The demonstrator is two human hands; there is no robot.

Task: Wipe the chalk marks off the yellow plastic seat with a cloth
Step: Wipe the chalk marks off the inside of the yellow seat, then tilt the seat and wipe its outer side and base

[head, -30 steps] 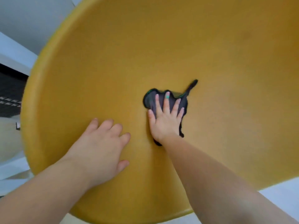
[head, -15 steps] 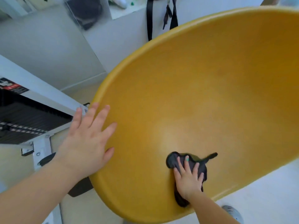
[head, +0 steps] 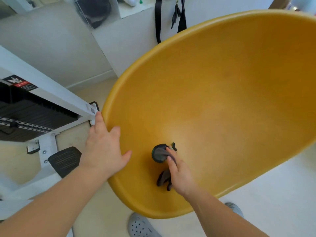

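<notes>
Cloth (head: 159, 153), dark and bunched, is sitting low in the yellow plastic seat (head: 222, 100) near 6 o'clock, with my right hand (head: 179, 175) fingers pinching it. My left hand (head: 104, 149) is resting on the rim at 9 o'clock, fingers straight and spread. Black straps (head: 158, 19) are hanging beyond at 12 o'clock.

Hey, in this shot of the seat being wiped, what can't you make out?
Head view only.
- Chalk marks: none visible on the yellow seat; any under the cloth and right hand are covered.
- Seat's right side: cut off by the frame edge.
- Seat's legs: hidden beneath it.
- Grey shoe: partly cut off by the bottom edge.
</notes>
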